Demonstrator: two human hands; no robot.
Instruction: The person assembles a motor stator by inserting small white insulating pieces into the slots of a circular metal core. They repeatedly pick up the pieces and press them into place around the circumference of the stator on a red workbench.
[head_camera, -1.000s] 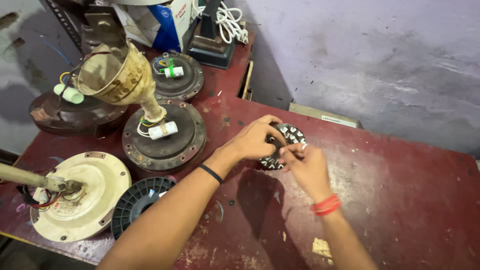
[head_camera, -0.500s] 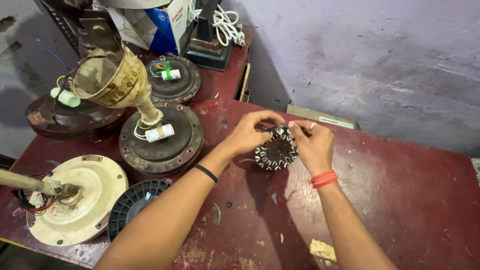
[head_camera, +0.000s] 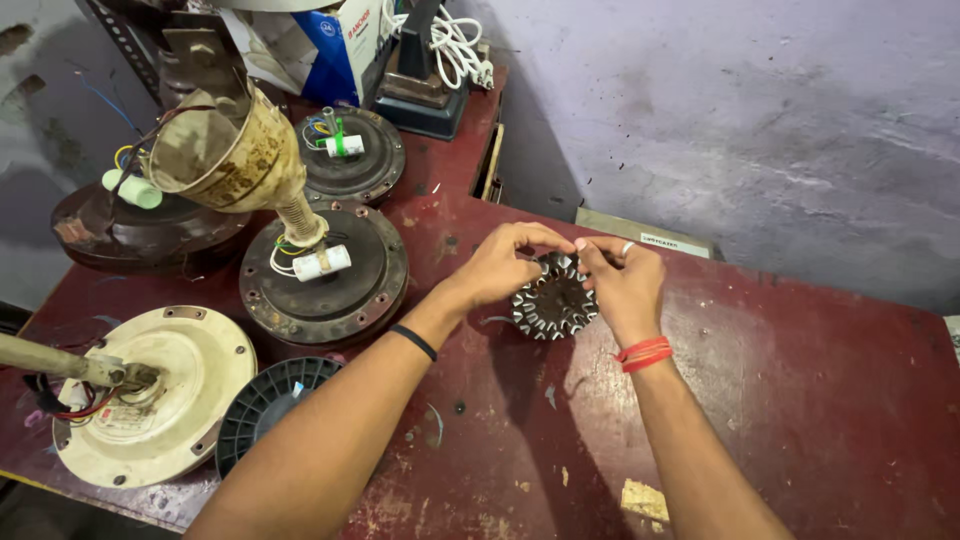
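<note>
A round toothed metal stator core (head_camera: 553, 301) stands tilted on the dark red table (head_camera: 800, 400). My left hand (head_camera: 500, 265) pinches its upper rim from the left, a black band on that wrist. My right hand (head_camera: 625, 285) grips the upper right rim, with a ring on one finger and red thread around the wrist. Both hands meet at the top of the core; the far side of it is hidden by my fingers.
Dark ceiling-fan motor housings (head_camera: 325, 270) (head_camera: 352, 155) with white capacitors sit to the left. A cream motor (head_camera: 155, 390) with a rod, a black ribbed cover (head_camera: 270, 405), a brass-coloured canopy cup (head_camera: 230, 155), a box and white cable (head_camera: 455, 40) stand nearby. A grey wall rises behind.
The core has come up from lying under my fingers to standing tilted between both hands. My right hand shifted from the lower right to the upper right rim.
</note>
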